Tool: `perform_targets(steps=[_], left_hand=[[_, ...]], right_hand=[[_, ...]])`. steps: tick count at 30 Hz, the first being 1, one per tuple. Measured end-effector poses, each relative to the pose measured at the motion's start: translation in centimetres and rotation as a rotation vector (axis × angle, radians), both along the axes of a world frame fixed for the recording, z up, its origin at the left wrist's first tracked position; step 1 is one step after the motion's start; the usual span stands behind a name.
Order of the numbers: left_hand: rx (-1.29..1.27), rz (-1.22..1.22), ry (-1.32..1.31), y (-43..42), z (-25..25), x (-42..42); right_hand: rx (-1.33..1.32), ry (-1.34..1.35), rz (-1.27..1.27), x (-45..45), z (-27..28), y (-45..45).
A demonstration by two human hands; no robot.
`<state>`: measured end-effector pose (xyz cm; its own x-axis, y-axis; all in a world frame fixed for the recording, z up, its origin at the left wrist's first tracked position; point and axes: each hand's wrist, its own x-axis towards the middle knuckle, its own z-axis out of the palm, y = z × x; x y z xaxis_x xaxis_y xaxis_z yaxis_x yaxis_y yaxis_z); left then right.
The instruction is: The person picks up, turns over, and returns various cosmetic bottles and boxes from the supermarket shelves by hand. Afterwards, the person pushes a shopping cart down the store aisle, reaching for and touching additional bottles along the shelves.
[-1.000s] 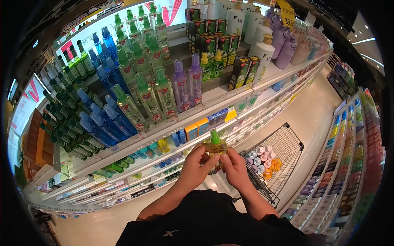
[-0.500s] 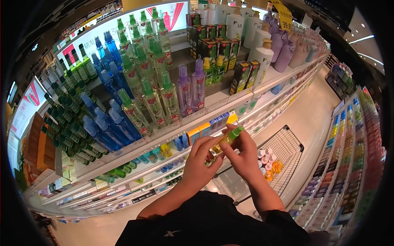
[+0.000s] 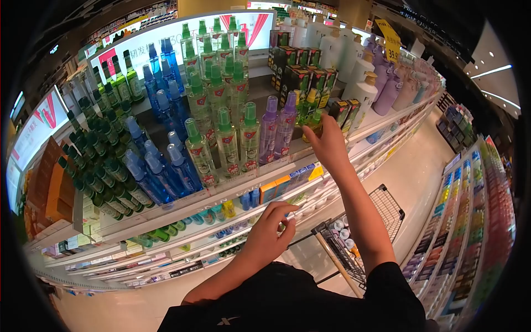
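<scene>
My right hand (image 3: 328,143) reaches up to the top shelf (image 3: 243,181), its fingers closed on a small green-capped bottle (image 3: 316,117). Most of that bottle's body is hidden behind the fingers. Just behind it are small bottles with yellow caps (image 3: 311,99). To the left of this hand stand purple spray bottles (image 3: 286,128), and to its right are small dark boxes (image 3: 345,113). Lower down, in front of the shelf edge, my left hand (image 3: 269,231) hangs with curved fingers apart and nothing visible in them.
Clear green spray bottles (image 3: 226,145), blue bottles (image 3: 155,176) and dark green bottles (image 3: 119,188) crowd the shelf's left part. White pump bottles (image 3: 360,98) stand farther right. Below is a shopping cart (image 3: 385,213) holding several items. Another stocked shelf (image 3: 462,221) runs along the right.
My right hand has moved from beside my left hand up to the shelf with the green-capped bottle. The left hand has let go of it and dropped slightly. The cart appears closer.
</scene>
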<state>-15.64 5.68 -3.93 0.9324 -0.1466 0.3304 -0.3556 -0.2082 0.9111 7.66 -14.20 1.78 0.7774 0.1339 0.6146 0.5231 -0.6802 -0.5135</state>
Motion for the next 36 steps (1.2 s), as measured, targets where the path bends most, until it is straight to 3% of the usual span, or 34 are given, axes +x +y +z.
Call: perform_targets(steps=[5, 8, 16, 22, 28, 36], left_hand=[[0.015, 0.029, 0.060, 1.2, -0.7, -0.2], [0.014, 0.029, 0.064, 1.5, -1.0, 0.0], [0.068, 0.006, 0.074, 1.4, -2.0, 0.7], [0.045, -0.051, 0.107, 1.2, -2.6, 1.1], [0.033, -0.144, 0.129, 1.0, -2.0, 1.0], [-0.062, -0.135, 0.193, 2.5, -4.2, 0.5]], right_hand=[[-0.068, 0.021, -0.048, -0.3, -0.8, 0.4], [-0.093, -0.114, -0.098, 0.1, -1.9, 0.5], [-0.044, -0.186, -0.152, -1.3, -0.7, 1.1], [-0.005, -0.092, -0.161, -3.2, 2.8, 1.6], [-0.072, -0.243, 0.000, 0.2, 5.9, 3.1], [-0.192, -0.160, 0.070, 3.4, 5.7, 4.8]])
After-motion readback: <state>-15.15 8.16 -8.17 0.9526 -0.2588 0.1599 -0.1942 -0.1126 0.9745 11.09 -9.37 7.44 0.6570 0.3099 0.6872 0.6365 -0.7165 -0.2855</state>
